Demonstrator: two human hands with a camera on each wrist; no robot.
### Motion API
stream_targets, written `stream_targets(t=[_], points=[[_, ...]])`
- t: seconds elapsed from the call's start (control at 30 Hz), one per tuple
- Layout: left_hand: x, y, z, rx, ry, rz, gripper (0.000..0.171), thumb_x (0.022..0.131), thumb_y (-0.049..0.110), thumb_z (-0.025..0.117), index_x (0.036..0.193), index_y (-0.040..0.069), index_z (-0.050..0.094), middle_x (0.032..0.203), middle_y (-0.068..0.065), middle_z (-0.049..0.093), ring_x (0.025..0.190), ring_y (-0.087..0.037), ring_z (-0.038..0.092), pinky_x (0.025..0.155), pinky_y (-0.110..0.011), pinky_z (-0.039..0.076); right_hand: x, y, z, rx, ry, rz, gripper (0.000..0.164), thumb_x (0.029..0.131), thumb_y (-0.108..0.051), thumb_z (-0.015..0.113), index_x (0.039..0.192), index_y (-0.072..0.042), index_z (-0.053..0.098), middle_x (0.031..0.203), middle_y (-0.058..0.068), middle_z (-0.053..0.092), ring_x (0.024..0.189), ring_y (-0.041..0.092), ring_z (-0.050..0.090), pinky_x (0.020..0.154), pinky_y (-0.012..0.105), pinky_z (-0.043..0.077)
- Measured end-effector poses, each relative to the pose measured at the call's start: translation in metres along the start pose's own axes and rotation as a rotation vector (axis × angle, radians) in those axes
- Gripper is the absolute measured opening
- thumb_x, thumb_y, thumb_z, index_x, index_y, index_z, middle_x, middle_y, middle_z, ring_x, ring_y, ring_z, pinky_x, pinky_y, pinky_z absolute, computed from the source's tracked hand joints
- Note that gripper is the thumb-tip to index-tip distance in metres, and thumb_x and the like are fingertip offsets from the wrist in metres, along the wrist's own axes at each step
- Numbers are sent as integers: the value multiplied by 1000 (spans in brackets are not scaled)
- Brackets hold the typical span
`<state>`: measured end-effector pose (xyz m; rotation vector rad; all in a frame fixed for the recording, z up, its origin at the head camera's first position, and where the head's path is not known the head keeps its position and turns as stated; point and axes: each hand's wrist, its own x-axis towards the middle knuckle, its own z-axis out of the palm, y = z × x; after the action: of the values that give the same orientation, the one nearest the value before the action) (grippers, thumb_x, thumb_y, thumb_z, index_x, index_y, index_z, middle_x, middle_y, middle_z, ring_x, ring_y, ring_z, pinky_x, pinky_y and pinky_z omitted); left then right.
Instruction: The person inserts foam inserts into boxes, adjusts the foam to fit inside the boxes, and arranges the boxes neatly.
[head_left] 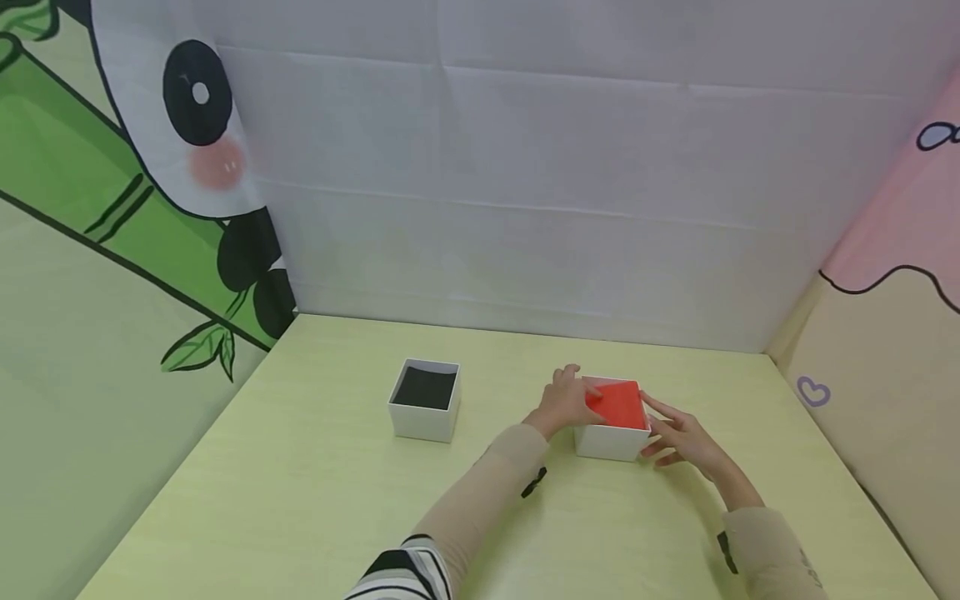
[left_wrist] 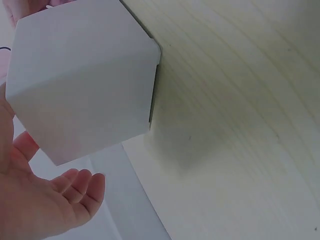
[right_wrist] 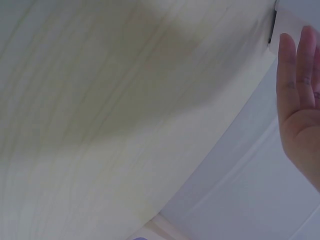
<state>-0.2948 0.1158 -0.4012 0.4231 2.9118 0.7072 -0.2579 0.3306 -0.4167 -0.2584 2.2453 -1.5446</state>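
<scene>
A small white open-topped box (head_left: 612,442) stands on the table at the right, with a flat red piece (head_left: 621,403), its material unclear, at its top. From the left, my left hand (head_left: 562,403) reaches over the rim, thumb and a finger spread apart on the red piece. In the left wrist view the white box (left_wrist: 85,95) shows its outer walls, and the other fingers (left_wrist: 82,192) bend loosely beside it. My right hand (head_left: 686,442) is at the box's right side, fingers extended against the wall and rim. The right wrist view has its fingers (right_wrist: 287,75) nearly straight.
Another white box (head_left: 422,423) with a black piece (head_left: 425,388) inside stands to the left. Both boxes rest on a pale yellow wood-grain table (head_left: 300,500). A white sheet (head_left: 525,208) hangs behind, with printed panels at both sides.
</scene>
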Motion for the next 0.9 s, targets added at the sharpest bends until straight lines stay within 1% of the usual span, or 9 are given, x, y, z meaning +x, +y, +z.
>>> stream_targets(t=[0.1, 0.2, 0.27, 0.37, 0.57, 0.77, 0.9], points=[[2, 3, 0, 40, 3, 26, 42, 72, 41, 72, 111, 29, 65, 137, -5, 32, 122, -20, 27, 88, -34, 37, -1, 0, -1, -3, 1, -3, 58, 94, -27, 45, 143, -11, 17, 103, 20, 57, 83, 39, 60, 67, 44, 50], [5, 7, -1, 77, 8, 78, 49, 72, 45, 70, 118, 35, 59, 139, -6, 29, 124, -21, 25, 90, -35, 34, -2, -1, -2, 8, -13, -13, 58, 95, -26, 44, 143, -10, 16, 103, 21, 57, 83, 39, 60, 67, 45, 49], [7, 11, 0, 70, 3, 98, 51, 72, 46, 69, 121, 38, 56, 140, -6, 27, 125, -21, 22, 92, -37, 33, -2, -2, -2, 19, -22, -18, 57, 95, -25, 43, 142, -10, 15, 104, 20, 57, 84, 41, 59, 67, 45, 49], [10, 16, 3, 57, -14, 118, 51, 72, 46, 69, 121, 37, 56, 142, -5, 25, 128, -22, 19, 93, -40, 31, -2, -2, -2, 34, -34, -25, 57, 96, -24, 43, 142, -10, 14, 102, 20, 58, 84, 42, 59, 66, 46, 49], [12, 19, 7, 65, -29, 114, 52, 70, 46, 71, 119, 33, 58, 141, -6, 27, 127, -21, 20, 93, -40, 32, -2, -2, -1, 37, -40, -32, 56, 96, -24, 42, 143, -10, 14, 96, 20, 58, 82, 42, 59, 66, 47, 49], [13, 21, 8, 52, -31, 101, 49, 70, 41, 72, 117, 33, 60, 140, -7, 29, 126, -23, 22, 92, -41, 32, -1, -2, -2, 31, -38, -49, 55, 96, -23, 41, 142, -8, 14, 97, 23, 59, 82, 43, 59, 65, 47, 49], [15, 22, 10, 78, -44, 76, 44, 72, 39, 72, 114, 34, 62, 140, -6, 30, 126, -23, 22, 92, -43, 31, -1, -1, -1, 33, -36, -47, 53, 97, -21, 40, 142, -8, 15, 98, 21, 59, 82, 43, 59, 65, 47, 49]])
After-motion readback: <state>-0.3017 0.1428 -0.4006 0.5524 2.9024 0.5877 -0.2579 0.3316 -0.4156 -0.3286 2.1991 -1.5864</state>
